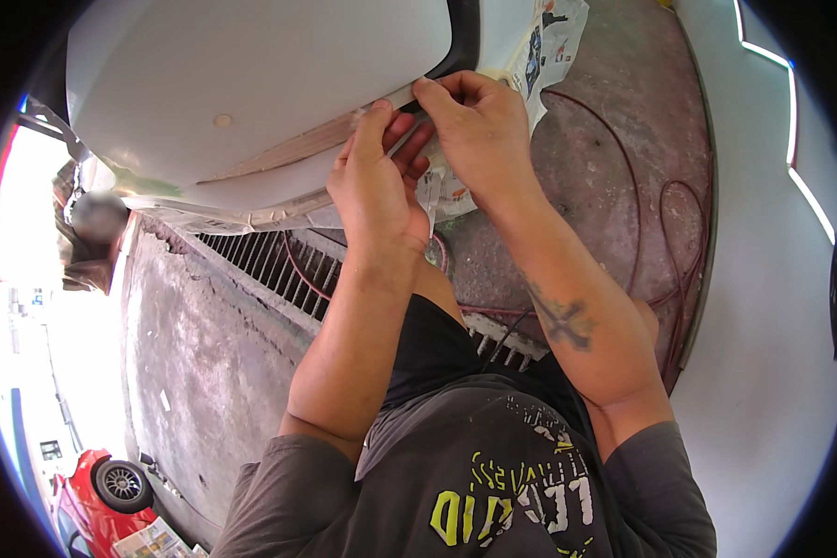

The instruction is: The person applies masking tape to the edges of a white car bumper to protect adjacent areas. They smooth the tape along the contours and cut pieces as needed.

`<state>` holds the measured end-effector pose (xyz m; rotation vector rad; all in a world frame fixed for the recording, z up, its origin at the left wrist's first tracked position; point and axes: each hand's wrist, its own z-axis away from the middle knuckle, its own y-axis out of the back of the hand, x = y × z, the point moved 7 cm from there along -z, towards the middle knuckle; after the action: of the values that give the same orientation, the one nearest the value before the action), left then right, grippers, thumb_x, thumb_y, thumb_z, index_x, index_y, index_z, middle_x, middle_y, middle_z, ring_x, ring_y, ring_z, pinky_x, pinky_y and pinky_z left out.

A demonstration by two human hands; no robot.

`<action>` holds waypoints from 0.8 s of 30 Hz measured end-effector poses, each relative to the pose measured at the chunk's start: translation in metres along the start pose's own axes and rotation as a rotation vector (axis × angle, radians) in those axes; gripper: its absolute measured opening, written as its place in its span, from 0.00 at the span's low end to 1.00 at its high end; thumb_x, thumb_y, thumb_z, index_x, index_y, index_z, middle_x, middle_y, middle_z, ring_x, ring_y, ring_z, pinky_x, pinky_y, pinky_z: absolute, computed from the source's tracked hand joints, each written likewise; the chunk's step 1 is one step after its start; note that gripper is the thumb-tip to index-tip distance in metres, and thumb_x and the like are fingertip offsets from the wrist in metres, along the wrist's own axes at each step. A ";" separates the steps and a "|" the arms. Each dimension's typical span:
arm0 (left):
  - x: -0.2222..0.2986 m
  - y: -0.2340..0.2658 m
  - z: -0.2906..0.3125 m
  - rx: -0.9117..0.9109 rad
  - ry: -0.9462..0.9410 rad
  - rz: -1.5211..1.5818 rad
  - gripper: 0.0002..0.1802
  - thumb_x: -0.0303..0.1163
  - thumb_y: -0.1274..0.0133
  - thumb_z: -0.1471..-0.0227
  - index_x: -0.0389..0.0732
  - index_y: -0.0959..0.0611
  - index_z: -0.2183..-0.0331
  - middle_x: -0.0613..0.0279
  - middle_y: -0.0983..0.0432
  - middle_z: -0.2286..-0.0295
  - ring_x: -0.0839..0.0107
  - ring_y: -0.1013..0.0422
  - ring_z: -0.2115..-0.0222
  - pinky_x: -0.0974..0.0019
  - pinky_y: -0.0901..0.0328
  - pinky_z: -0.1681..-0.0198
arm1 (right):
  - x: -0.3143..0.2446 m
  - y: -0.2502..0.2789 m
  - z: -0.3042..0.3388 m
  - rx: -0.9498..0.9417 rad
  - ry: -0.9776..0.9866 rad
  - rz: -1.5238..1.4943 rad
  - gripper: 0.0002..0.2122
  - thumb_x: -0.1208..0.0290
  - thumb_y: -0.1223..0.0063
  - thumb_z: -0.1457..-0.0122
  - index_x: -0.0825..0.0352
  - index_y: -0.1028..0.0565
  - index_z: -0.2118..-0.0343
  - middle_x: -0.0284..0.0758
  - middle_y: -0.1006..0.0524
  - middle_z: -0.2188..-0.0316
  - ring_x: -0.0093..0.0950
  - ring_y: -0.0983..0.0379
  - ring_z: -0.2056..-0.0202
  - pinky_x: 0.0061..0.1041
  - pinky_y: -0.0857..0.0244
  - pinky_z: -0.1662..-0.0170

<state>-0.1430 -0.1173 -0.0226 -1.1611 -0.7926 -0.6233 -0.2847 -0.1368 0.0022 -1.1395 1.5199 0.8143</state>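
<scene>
A pale strip of masking tape (401,96) runs between my two thumbs, along the lower edge of a light grey car body panel (279,74). My left hand (377,181) is closed at the left part of the strip, its thumb on top and its other fingers curled beneath, palm partly turned up. Just to the right, my right hand (484,130) pinches the strip between thumb and bent index finger, beside a black trim edge (467,37). Left of my hands, a tan band (288,153) stretches along the panel. The undersides of my fingertips are partly hidden.
Newspaper sheeting (553,56) hangs from the car's edge. Below lies a metal floor grate (270,265) with a dark red hose (637,186) looping over the concrete. Another light panel (763,279) rises at the right. A person (88,232) and a red car (98,502) are farther left.
</scene>
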 end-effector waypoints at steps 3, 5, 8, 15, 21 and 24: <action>0.000 -0.003 0.003 0.027 -0.014 -0.011 0.14 0.36 0.35 0.40 0.39 0.17 0.57 0.61 0.20 0.63 0.66 0.19 0.64 0.64 0.32 0.63 | 0.001 0.003 -0.002 -0.018 -0.004 0.030 0.16 0.61 0.36 0.42 0.74 0.16 0.68 0.34 0.20 0.79 0.23 0.25 0.76 0.27 0.31 0.70; 0.002 -0.002 0.002 0.048 -0.070 -0.045 0.15 0.37 0.34 0.41 0.38 0.17 0.59 0.62 0.20 0.66 0.66 0.19 0.67 0.66 0.32 0.65 | 0.003 0.004 -0.003 -0.016 -0.008 0.067 0.17 0.59 0.34 0.42 0.73 0.16 0.69 0.33 0.20 0.79 0.23 0.25 0.76 0.28 0.31 0.70; 0.004 0.005 -0.004 0.108 -0.132 -0.140 0.16 0.39 0.33 0.42 0.36 0.17 0.62 0.62 0.21 0.71 0.66 0.19 0.72 0.68 0.31 0.68 | 0.007 0.011 -0.004 -0.010 -0.036 0.185 0.19 0.55 0.32 0.42 0.72 0.18 0.71 0.33 0.21 0.79 0.22 0.26 0.76 0.29 0.32 0.70; 0.036 0.019 0.010 -0.030 -0.539 -0.520 0.12 0.35 0.38 0.36 0.35 0.13 0.59 0.63 0.19 0.72 0.70 0.20 0.73 0.71 0.31 0.70 | 0.081 0.114 0.028 0.061 -0.111 0.092 0.20 0.62 0.33 0.35 0.66 0.28 0.79 0.22 0.34 0.81 0.14 0.43 0.76 0.23 0.48 0.74; 0.061 -0.006 0.045 -0.215 -1.218 -1.303 0.16 0.33 0.34 0.43 0.38 0.11 0.53 0.65 0.21 0.76 0.70 0.23 0.76 0.67 0.30 0.71 | 0.230 0.190 0.083 0.173 -0.388 0.068 0.22 0.64 0.35 0.34 0.60 0.35 0.81 0.18 0.40 0.80 0.12 0.48 0.75 0.23 0.54 0.73; 0.060 -0.017 0.042 -0.230 -1.274 -1.509 0.20 0.36 0.33 0.45 0.40 0.12 0.51 0.66 0.23 0.78 0.68 0.24 0.77 0.64 0.30 0.72 | 0.260 0.191 0.102 0.149 -0.452 0.082 0.22 0.64 0.35 0.34 0.61 0.36 0.81 0.19 0.40 0.81 0.13 0.48 0.76 0.24 0.54 0.73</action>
<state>-0.1307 -0.0843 0.0434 -0.8957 -2.8460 -1.1659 -0.4391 -0.0481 -0.2856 -0.7254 1.2287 0.9259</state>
